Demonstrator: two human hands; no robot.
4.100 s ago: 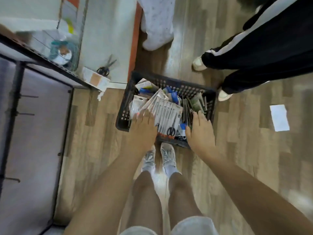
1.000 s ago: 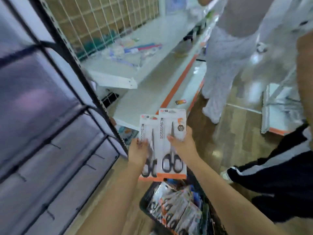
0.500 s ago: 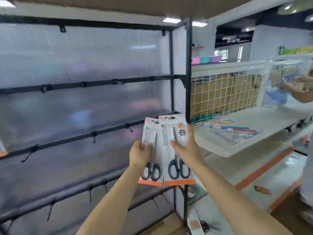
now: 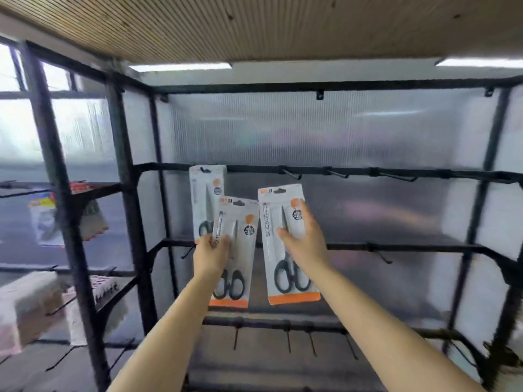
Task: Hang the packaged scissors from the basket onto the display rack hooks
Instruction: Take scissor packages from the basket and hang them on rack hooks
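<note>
Here the left hand (image 4: 210, 254) grips one scissors pack (image 4: 236, 250) at mid-card, tilted, and the right hand (image 4: 304, 241) grips a second pack (image 4: 288, 244) the same way, held nearly upright. Both grips leave the hang-holes at the top edges clear for threading. A third pack (image 4: 205, 199) hangs from the leftmost hook on the middle rail (image 4: 441, 174) of the display rack, just beside the left-hand pack. Free hooks (image 4: 291, 174) stand to the right, just above the right-hand pack; that side offers open room. The basket is not in view.
</note>
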